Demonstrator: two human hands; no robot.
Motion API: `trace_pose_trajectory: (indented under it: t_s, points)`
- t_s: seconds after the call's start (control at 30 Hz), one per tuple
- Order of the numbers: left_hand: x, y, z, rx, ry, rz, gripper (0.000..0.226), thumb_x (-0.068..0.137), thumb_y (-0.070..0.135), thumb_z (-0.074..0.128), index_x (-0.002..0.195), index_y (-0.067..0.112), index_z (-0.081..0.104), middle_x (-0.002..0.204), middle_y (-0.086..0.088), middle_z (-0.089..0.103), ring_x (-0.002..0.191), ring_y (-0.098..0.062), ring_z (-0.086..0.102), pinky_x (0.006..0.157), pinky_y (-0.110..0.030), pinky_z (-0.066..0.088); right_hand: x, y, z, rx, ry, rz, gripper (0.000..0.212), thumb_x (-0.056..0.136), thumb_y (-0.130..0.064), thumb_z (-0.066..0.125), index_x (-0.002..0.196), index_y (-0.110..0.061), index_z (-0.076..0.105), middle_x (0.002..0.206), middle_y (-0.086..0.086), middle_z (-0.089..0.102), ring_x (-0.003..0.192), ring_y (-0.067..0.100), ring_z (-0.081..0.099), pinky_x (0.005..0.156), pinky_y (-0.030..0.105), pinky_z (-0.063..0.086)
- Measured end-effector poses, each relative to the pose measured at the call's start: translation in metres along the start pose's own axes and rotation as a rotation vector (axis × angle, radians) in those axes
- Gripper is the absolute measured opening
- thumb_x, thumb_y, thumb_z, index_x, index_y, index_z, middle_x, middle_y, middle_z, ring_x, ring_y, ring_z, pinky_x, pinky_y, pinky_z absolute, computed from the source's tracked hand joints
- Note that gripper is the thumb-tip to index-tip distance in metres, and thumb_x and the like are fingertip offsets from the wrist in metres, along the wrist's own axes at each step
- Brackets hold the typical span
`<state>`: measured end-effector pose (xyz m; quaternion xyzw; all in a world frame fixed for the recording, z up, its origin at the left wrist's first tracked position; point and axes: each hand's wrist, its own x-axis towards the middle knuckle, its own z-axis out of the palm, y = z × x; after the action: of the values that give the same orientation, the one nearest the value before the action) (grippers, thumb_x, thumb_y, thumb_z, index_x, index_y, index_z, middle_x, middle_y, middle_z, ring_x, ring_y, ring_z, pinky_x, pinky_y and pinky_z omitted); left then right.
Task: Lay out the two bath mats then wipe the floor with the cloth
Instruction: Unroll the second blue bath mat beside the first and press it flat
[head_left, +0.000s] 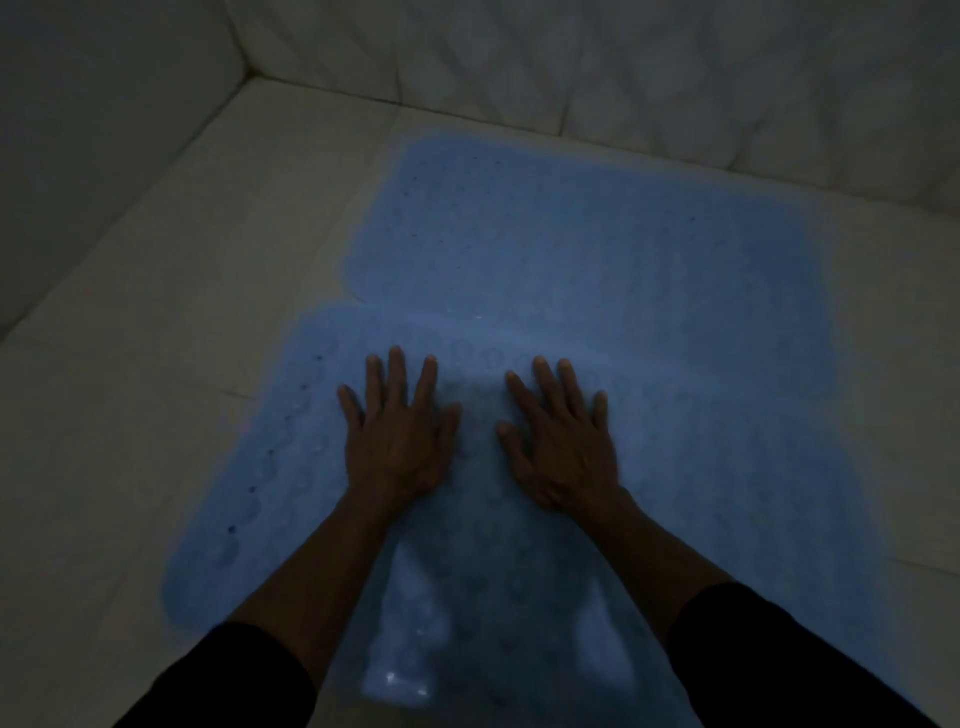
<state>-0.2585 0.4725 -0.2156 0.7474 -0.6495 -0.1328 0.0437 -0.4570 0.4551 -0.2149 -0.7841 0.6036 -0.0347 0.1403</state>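
We kneel over a pale tiled floor (156, 322) that meets white walls (623, 67) at a corner. On it lie two blue bath mats: the far mat (597, 234) sits flat near the back wall, and the near mat (727, 467) lies towards us, its far edge meeting or slightly overlapping the other (the dim light will not let us say which). Our left hand (400, 436) and right hand (558, 441) both rest palm-down on the near mat, fingers straight and spread, gripping nothing.

We judge that we are in the laying-out step, pressing the second mat flat so its suction cups take. Next we would need to smooth outward to the edges, then find the cloth for wiping.

No cloth shows anywhere in view. The near mat's lower edge runs off the picture, and the dark sleeves (234, 675) cover part of it. A paler, glossy patch (405, 649) between the forearms is hard to read.
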Motion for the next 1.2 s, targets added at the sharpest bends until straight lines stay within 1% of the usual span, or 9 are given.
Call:
trace_pose_trajectory:
  t_s: [0.1, 0.27, 0.5, 0.63, 0.73, 0.93, 1.07, 1.13, 1.2]
  points:
    - [-0.007, 0.059, 0.018, 0.010, -0.026, 0.169, 0.074, 0.090, 0.069, 0.014, 0.156, 0.036, 0.007, 0.166, -0.005, -0.002, 0.153, -0.033, -0.004, 0.118, -0.064, 0.000, -0.019, 0.057, -0.018, -0.001, -0.003, 0.207, 0.067, 0.093, -0.064, 0.022, 0.154, -0.039, 0.010, 0.165, -0.004, -0.002, 0.151, 0.022, -0.010, 0.118, 0.060, 0.004]
    - [-0.006, 0.151, 0.043, 0.012, -0.105, 0.322, 0.070, 0.093, 0.068, 0.022, 0.154, 0.042, 0.001, 0.166, 0.000, -0.008, 0.153, -0.028, -0.011, 0.118, -0.064, -0.005, -0.051, 0.146, -0.046, 0.053, 0.018, 0.524, 0.068, 0.093, -0.069, 0.018, 0.153, -0.041, 0.004, 0.165, -0.004, -0.006, 0.150, 0.025, -0.013, 0.117, 0.062, 0.000]
    - [0.010, 0.231, 0.066, 0.059, -0.097, 0.413, 0.072, 0.091, 0.072, 0.019, 0.155, 0.042, 0.002, 0.166, 0.001, -0.006, 0.153, -0.027, -0.013, 0.116, -0.066, -0.009, -0.073, 0.213, -0.045, 0.032, 0.007, 0.590, 0.069, 0.090, -0.075, 0.015, 0.150, -0.049, -0.007, 0.164, -0.008, -0.011, 0.150, 0.026, -0.017, 0.116, 0.065, -0.002]
    - [0.010, 0.237, 0.074, 0.091, -0.062, 0.368, 0.074, 0.090, 0.075, 0.017, 0.154, 0.044, -0.003, 0.166, 0.004, -0.005, 0.152, -0.026, -0.014, 0.115, -0.068, -0.008, -0.073, 0.218, -0.039, 0.019, 0.017, 0.572, 0.070, 0.090, -0.074, 0.015, 0.149, -0.049, -0.013, 0.163, -0.008, -0.016, 0.148, 0.025, -0.021, 0.115, 0.065, -0.005]
    - [0.011, 0.239, 0.073, 0.142, -0.102, 0.364, 0.073, 0.090, 0.075, 0.011, 0.152, 0.045, -0.012, 0.165, 0.004, -0.013, 0.151, -0.026, -0.020, 0.114, -0.068, -0.008, -0.072, 0.220, -0.038, 0.012, -0.011, 0.575, 0.070, 0.089, -0.075, 0.009, 0.148, -0.048, -0.018, 0.161, -0.008, -0.023, 0.147, 0.024, -0.026, 0.115, 0.065, -0.006]
    - [0.009, 0.242, 0.069, 0.147, -0.123, 0.358, 0.071, 0.091, 0.075, 0.012, 0.151, 0.047, -0.012, 0.165, 0.007, -0.014, 0.151, -0.025, -0.020, 0.115, -0.068, -0.008, -0.073, 0.220, -0.040, 0.008, -0.050, 0.601, 0.068, 0.089, -0.075, 0.006, 0.145, -0.049, -0.023, 0.159, -0.010, -0.027, 0.145, 0.021, -0.032, 0.115, 0.061, -0.011]
    - [0.014, 0.241, 0.066, 0.127, -0.208, 0.365, 0.070, 0.092, 0.072, 0.011, 0.151, 0.045, -0.015, 0.164, 0.007, -0.020, 0.149, -0.024, -0.026, 0.115, -0.065, -0.014, -0.071, 0.218, -0.041, 0.018, -0.069, 0.612, 0.064, 0.091, -0.072, 0.004, 0.144, -0.051, -0.023, 0.159, -0.011, -0.028, 0.145, 0.021, -0.031, 0.116, 0.061, -0.010]
    - [0.017, 0.235, 0.060, 0.093, -0.250, 0.398, 0.070, 0.094, 0.067, 0.016, 0.153, 0.042, -0.013, 0.164, 0.004, -0.018, 0.150, -0.023, -0.024, 0.117, -0.063, -0.011, -0.069, 0.210, -0.040, 0.063, -0.056, 0.655, 0.061, 0.094, -0.068, 0.006, 0.146, -0.050, -0.020, 0.160, -0.009, -0.025, 0.146, 0.022, -0.028, 0.116, 0.062, -0.008]
    - [0.017, 0.217, 0.051, 0.013, -0.193, 0.407, 0.068, 0.096, 0.061, 0.021, 0.156, 0.037, -0.002, 0.166, 0.000, -0.010, 0.152, -0.024, -0.015, 0.121, -0.060, -0.002, -0.065, 0.192, -0.038, 0.115, -0.017, 0.695, 0.059, 0.097, -0.061, 0.009, 0.149, -0.046, -0.014, 0.162, -0.005, -0.019, 0.148, 0.024, -0.022, 0.116, 0.064, -0.005]
